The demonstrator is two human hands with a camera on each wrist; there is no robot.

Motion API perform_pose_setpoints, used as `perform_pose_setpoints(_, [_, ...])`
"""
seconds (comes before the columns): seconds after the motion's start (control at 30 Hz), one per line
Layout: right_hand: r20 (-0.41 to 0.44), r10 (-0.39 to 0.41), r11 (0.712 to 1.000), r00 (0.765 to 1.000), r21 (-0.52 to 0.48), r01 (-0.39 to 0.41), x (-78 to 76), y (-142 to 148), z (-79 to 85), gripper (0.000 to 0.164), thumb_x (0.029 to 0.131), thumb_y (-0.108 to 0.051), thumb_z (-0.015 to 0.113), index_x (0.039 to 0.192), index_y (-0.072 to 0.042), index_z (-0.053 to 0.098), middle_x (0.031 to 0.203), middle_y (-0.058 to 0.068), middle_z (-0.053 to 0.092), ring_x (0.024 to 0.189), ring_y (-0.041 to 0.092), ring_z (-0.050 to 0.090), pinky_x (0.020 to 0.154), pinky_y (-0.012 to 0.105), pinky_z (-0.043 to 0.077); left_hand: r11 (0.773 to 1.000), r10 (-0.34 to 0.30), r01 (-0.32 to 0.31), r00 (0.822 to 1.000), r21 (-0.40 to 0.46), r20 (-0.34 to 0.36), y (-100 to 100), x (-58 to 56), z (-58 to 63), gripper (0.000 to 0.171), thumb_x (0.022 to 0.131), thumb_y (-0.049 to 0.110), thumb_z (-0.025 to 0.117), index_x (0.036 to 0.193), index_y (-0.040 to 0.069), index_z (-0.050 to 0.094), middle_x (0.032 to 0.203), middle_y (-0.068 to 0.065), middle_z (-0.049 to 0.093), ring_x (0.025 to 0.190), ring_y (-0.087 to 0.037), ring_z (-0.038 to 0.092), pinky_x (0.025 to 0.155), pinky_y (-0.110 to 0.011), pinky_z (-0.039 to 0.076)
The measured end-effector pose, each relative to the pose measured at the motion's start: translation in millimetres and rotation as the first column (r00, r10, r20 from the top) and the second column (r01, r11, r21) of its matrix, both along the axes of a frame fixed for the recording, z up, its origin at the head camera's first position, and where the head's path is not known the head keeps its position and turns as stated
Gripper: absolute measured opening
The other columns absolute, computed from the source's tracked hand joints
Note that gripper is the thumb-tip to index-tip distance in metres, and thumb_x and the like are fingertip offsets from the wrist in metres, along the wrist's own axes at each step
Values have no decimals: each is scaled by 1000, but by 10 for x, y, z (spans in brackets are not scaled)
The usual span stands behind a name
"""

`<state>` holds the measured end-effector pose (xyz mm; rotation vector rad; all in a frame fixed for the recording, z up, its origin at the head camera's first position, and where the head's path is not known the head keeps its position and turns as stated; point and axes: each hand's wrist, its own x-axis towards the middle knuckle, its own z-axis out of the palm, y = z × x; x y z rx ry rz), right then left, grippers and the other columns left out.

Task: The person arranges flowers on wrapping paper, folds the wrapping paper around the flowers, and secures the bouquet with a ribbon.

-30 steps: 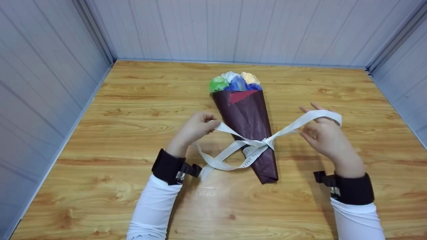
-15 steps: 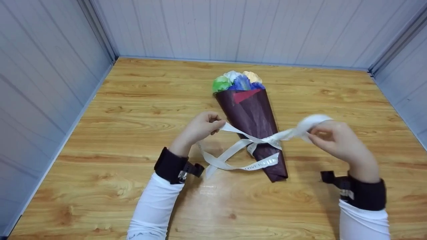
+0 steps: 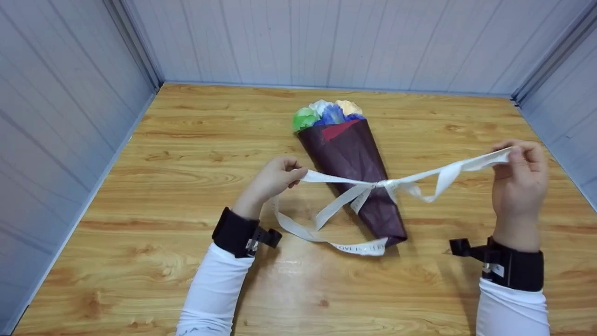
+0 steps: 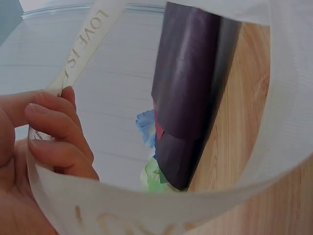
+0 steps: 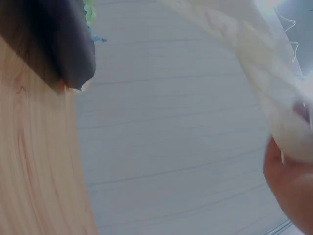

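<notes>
A bouquet [image 3: 352,154] wrapped in dark purple paper lies on the table, with green, white, blue and peach flowers [image 3: 331,113] at its far end. Around its lower part runs a white ribbon [image 3: 336,179] with gold lettering, gathered in a crossing on the wrap. My left hand [image 3: 273,182] pinches one length of ribbon to the left of the bouquet; in the left wrist view the fingers [image 4: 61,129] curl over it. Out to the right, my right hand [image 3: 521,179] pinches another length between thumb and fingers. Both lengths stretch nearly straight from the crossing.
A loose ribbon tail [image 3: 359,247] trails in a loop toward the bouquet's near end. The wooden table [image 3: 186,140] is bordered by pale panel walls [image 3: 308,42] at the back and both sides. Each wrist wears a black strap [image 3: 235,233] with a small camera.
My right hand has moved outward to the right, drawing the ribbon tighter. The crossing has narrowed, and the bouquet's near end has shifted right. My left hand stays nearly in place.
</notes>
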<state>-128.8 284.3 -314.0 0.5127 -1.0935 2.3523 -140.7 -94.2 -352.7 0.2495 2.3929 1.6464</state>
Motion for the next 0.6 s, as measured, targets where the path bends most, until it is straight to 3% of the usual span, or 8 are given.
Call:
perform_pose_setpoints(0.1, [109, -171, 967, 979, -173, 188, -23, 12, 40, 20, 98, 0, 41, 79, 7, 42, 67, 14, 47, 55, 21, 49, 51, 26, 45, 1000, 9, -9, 1000, 1, 4, -18, -12, 6, 17, 95, 13, 54, 81, 4, 60, 62, 4, 46, 57, -8, 42, 56, -21, 34])
perform_pose_setpoints(0.2, [181, -133, 939, 974, -293, 183, -33, 105, 44, 28, 101, -9, 36, 75, 3, 36, 54, 10, 37, 43, 19, 39, 44, 28, 39, 1000, 26, -26, 999, 6, 18, -38, -27, 10, 17, 95, 13, 54, 83, 4, 60, 62, 4, 46, 57, -8, 41, 55, -20, 33])
perform_pose_setpoints(0.27, [194, 41, 887, 980, -458, 54, -24, 214, 22, 36, 102, -15, 38, 70, 2, 35, 49, 11, 35, 38, 20, 37, 41, 31, 38, 999, 40, -40, 999, 7, 28, -56, -35, 6, 16, 95, 13, 54, 84, 3, 60, 63, 4, 46, 56, -8, 40, 54, -19, 33])
perform_pose_setpoints(0.3, [159, 142, 835, 977, -549, -32, -21, 274, 1, 40, 102, -18, 38, 68, 2, 36, 47, 12, 37, 37, 22, 38, 42, 33, 39, 999, 47, -47, 998, 7, 32, -68, -37, 2, 17, 95, 13, 54, 84, 3, 60, 63, 4, 46, 56, -8, 40, 54, -19, 32])
perform_pose_setpoints(0.37, [33, 300, 696, 954, -691, -195, -24, 379, -50, 47, 103, -22, 37, 64, 5, 41, 48, 17, 44, 40, 29, 46, 45, 38, 44, 998, 58, -59, 997, 7, 40, -92, -38, -5, 17, 95, 14, 53, 83, 4, 60, 62, 4, 46, 55, -7, 39, 53, -19, 31])
perform_pose_setpoints(0.43, [-110, 404, 566, 908, -749, -343, -36, 461, -116, 56, 103, -28, 34, 64, 10, 48, 57, 24, 53, 52, 36, 55, 54, 44, 49, 998, 66, -66, 997, 1, 47, -118, -35, -8, 18, 95, 14, 53, 82, 4, 60, 62, 4, 46, 54, -7, 38, 52, -19, 30])
perform_pose_setpoints(0.47, [-182, 427, 537, 886, -737, -410, -49, 484, -144, 61, 104, -31, 30, 65, 12, 49, 66, 27, 58, 61, 40, 58, 61, 47, 51, 998, 66, -66, 997, -1, 50, -129, -34, -12, 18, 95, 14, 53, 82, 4, 60, 62, 4, 46, 53, -7, 37, 52, -20, 30])
perform_pose_setpoints(0.6, [-313, 455, 537, 834, -650, -537, -94, 515, -205, 84, 99, -52, 14, 65, 16, 49, 103, 30, 57, 100, 44, 54, 91, 56, 42, 998, 65, -64, 996, -20, 62, -150, -36, -19, 19, 95, 15, 53, 82, 4, 60, 61, 4, 46, 50, -7, 36, 50, -20, 29])
